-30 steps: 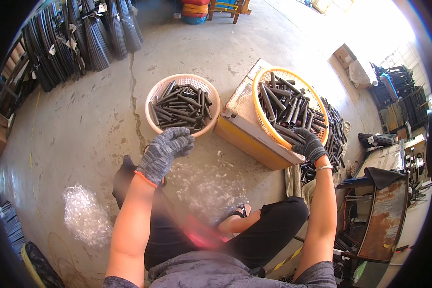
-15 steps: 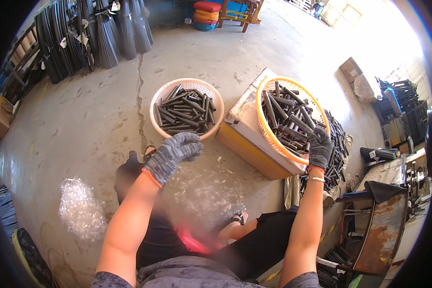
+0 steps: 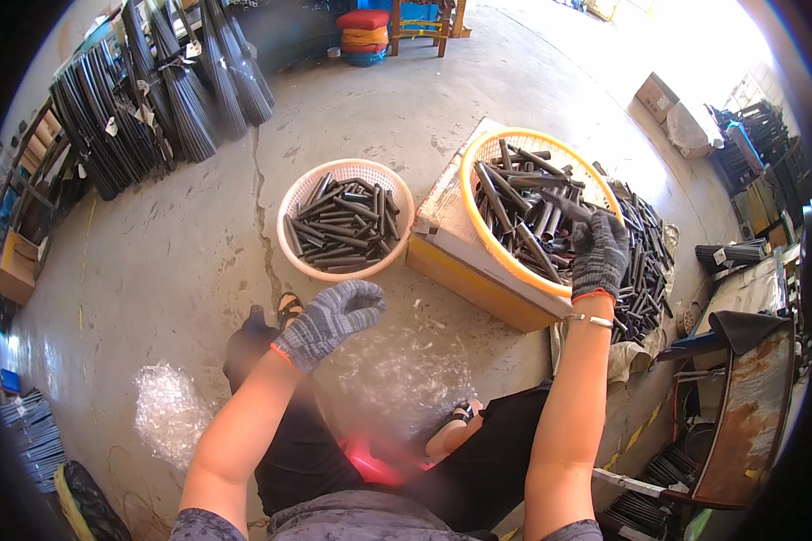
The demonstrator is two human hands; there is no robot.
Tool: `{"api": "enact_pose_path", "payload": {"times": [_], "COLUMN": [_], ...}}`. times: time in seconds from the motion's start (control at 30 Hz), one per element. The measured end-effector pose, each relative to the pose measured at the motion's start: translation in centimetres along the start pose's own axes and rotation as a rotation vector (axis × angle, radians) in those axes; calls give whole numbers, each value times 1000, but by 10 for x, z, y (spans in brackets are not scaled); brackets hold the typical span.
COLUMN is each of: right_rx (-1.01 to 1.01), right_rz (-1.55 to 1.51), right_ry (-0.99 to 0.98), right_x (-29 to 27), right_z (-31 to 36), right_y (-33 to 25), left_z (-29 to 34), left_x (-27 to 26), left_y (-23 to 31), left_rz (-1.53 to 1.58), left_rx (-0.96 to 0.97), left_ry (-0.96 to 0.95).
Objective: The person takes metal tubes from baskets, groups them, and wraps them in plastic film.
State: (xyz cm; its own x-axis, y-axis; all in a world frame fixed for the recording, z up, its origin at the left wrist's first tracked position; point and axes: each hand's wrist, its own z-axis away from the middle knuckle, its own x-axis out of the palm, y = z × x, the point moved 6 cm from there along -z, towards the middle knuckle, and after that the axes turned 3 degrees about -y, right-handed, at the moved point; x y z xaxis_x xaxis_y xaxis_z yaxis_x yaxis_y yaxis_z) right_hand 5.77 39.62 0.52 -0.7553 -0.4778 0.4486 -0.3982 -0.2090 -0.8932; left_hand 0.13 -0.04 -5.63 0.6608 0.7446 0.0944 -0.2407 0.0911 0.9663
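Note:
My right hand, in a grey knit glove with an orange cuff, is at the near right rim of the orange-rimmed basket. Its fingers are closed on a short black tube, which looks blurred above the other tubes in that basket. My left hand, gloved alike, hovers just below the pale pink basket. Its fingers are curled together, and anything inside them is hidden. Many short black tubes fill the pink basket, which stands on the floor.
The orange-rimmed basket rests on a cardboard box. More black tubes lie heaped on a cloth to its right. Clear plastic scraps lie on the floor at left. A rusty metal frame stands at right; bundled rods stand far left.
My right hand has lifted slightly at the basket's rim, with a tube now showing in its fingers. My left hand has moved down, away from the pink basket. The view has shifted slightly.

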Motion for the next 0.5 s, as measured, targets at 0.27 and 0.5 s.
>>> {"api": "enact_pose_path", "payload": {"times": [0.27,0.5], "right_rx": [-460,-132], "right_rz": [326,427], "right_ry": [112,-95], "right_x": [-4,-30], "right_z": [3,-31], "right_y": [-53,-12], "left_z": [-44,-84], "left_x": [13,11], "left_y": [29,28], "left_rz": [-409,-668], "left_rx": [78,110], "left_ry": [-224,-192]}}
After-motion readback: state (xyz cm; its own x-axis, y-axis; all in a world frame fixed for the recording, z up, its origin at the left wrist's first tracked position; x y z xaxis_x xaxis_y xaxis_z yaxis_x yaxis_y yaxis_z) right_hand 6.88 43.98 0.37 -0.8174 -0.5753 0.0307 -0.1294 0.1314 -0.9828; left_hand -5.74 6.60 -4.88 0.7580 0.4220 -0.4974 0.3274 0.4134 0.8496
